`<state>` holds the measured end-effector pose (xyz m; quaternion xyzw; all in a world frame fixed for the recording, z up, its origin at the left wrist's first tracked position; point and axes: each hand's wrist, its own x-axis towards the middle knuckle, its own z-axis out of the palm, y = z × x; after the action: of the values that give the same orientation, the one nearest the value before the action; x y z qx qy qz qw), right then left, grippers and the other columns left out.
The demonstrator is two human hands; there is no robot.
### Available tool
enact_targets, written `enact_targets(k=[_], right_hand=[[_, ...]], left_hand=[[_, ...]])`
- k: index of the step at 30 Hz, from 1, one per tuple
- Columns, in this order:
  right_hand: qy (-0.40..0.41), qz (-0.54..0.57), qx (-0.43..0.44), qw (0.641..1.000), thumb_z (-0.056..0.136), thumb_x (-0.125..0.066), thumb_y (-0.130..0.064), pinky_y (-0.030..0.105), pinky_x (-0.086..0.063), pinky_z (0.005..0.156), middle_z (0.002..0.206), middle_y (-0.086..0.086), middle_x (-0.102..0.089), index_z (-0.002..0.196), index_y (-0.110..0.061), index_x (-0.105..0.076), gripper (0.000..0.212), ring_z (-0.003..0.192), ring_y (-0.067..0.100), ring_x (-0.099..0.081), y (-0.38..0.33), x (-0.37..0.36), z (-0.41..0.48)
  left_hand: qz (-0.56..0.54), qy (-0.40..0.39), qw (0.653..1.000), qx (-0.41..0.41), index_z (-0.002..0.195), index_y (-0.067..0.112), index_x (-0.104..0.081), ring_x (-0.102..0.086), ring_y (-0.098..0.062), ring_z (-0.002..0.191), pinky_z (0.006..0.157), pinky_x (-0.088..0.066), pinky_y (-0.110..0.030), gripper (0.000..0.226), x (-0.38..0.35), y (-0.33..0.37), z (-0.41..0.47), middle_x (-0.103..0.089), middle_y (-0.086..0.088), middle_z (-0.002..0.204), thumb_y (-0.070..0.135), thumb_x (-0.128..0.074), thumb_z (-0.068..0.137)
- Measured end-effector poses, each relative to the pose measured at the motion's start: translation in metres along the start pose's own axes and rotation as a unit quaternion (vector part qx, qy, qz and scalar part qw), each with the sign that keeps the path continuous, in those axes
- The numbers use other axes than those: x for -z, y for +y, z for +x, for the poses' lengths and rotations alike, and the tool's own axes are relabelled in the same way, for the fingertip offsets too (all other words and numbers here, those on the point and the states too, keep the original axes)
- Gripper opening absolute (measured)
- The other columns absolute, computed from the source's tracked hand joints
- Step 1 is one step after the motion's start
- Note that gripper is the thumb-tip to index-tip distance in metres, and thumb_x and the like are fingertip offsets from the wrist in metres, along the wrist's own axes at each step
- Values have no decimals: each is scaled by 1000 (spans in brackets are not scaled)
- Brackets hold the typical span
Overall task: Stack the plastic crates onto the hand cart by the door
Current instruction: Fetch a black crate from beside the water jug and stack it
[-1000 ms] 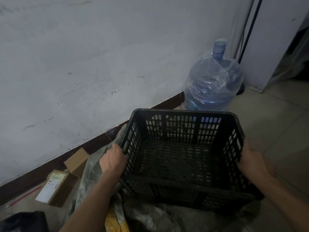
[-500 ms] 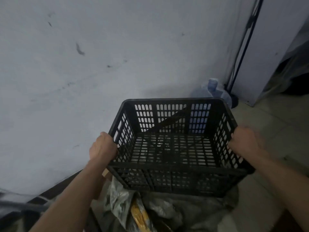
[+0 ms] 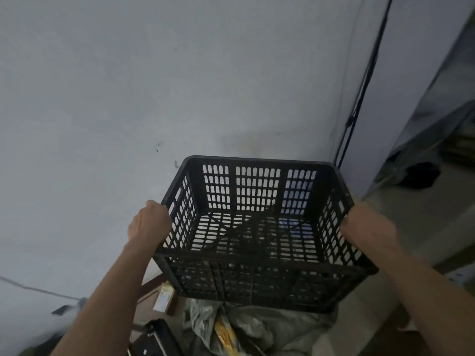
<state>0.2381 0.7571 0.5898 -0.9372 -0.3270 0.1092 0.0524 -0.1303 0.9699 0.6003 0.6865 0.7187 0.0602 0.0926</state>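
You are carrying the black plastic crate [image 3: 257, 258] clear of the floor, low in the middle of your view, with the grey wall [image 3: 128, 98] at 12 o'clock behind it and a crumpled grey sack [image 3: 257, 327] under it at 6 o'clock. Your left hand [image 3: 150, 222] grips the crate's side wall at its 9 o'clock. Your right hand [image 3: 367, 224] grips the opposite wall at its 3 o'clock. Both hands are clamped near the rim, and their fingertips are hidden behind the lattice. The crate is empty, its open mouth facing up and tipped a little toward you. Its long axis seems to run from 9 to 3 across your body, with the right end dipped slightly. The hand cart is not in view, so this looks like the carrying leg of the job, and the turn toward the cart is probably next. Level the two grips first so the base comes down flat. Hold the crate close to your body as you turn, and mind the sack and the small cardboard box [image 3: 164, 296] at 7 o'clock near your feet. When you reach the cart, line the long side up with its deck before you lower the crate.
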Motion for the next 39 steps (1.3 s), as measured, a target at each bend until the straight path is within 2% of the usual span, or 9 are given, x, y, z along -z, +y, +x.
enact_targets(k=[4,7,13,21,24,27,29,33,39], right_hand=[[-61,11,-38,997,94,-58,-27,34,-52,71,94,10,-63,91,-7,-61,20,83,26,-62,-22,78,-26],[-7,1,2,1000,92,-59,-20,31,-51,62,82,5,-59,73,-11,-53,21,71,21,-58,-34,109,-49],[-17,-25,46,998,94,-60,-20,24,-32,45,76,1,-55,70,-16,-47,28,60,11,-48,-62,141,-81],[9,12,51,999,93,-65,-20,23,-34,46,76,3,-58,78,-13,-56,19,61,12,-54,-95,139,-89],[12,34,59,998,92,-67,-20,23,-41,49,77,4,-60,81,-11,-59,16,64,14,-59,-98,139,-83],[21,49,58,997,89,-70,-24,32,-58,63,78,5,-62,85,-12,-61,15,67,18,-64,-98,137,-72],[46,46,66,996,87,-71,-26,36,-60,65,75,5,-63,84,-13,-60,17,64,19,-64,-98,137,-67],[76,66,102,990,89,-69,-23,30,-52,55,72,5,-61,79,-13,-57,19,61,19,-61,-104,144,-62],[78,68,137,985,93,-64,-28,28,-35,49,73,4,-53,92,-10,-48,24,58,14,-50,-112,159,-71]], left_hand=[[30,3,999,-23,103,5,-53,-61,-38,94,77,-44,-41,29,78,-7,-1,-64,-20,107,31,-39,100],[55,-7,997,-49,95,9,-57,-62,-32,79,72,-50,-38,38,111,-20,-11,-64,-10,89,46,-50,95],[55,-20,997,-48,95,12,-52,-61,-28,77,70,-49,-36,18,133,-50,-23,-58,-6,82,30,-48,93],[36,9,999,-34,83,11,-51,-58,-26,68,63,-46,-34,15,145,-86,-20,-57,-4,75,25,-49,89],[23,28,999,-27,78,11,-49,-57,-24,63,60,-45,-33,19,149,-93,-21,-58,-5,72,27,-50,88],[13,52,998,-23,76,10,-49,-57,-23,61,55,-44,-32,23,155,-93,-25,-58,-6,71,29,-51,90],[7,61,998,-10,76,10,-50,-58,-24,60,53,-45,-30,25,161,-93,-30,-59,-6,70,30,-52,90],[1,81,997,20,76,10,-52,-57,-25,60,55,-46,-31,25,174,-98,-46,-58,-7,70,32,-53,89],[-9,117,991,61,73,9,-53,-58,-28,60,57,-49,-33,29,198,-113,-73,-59,-9,68,34,-53,87]])
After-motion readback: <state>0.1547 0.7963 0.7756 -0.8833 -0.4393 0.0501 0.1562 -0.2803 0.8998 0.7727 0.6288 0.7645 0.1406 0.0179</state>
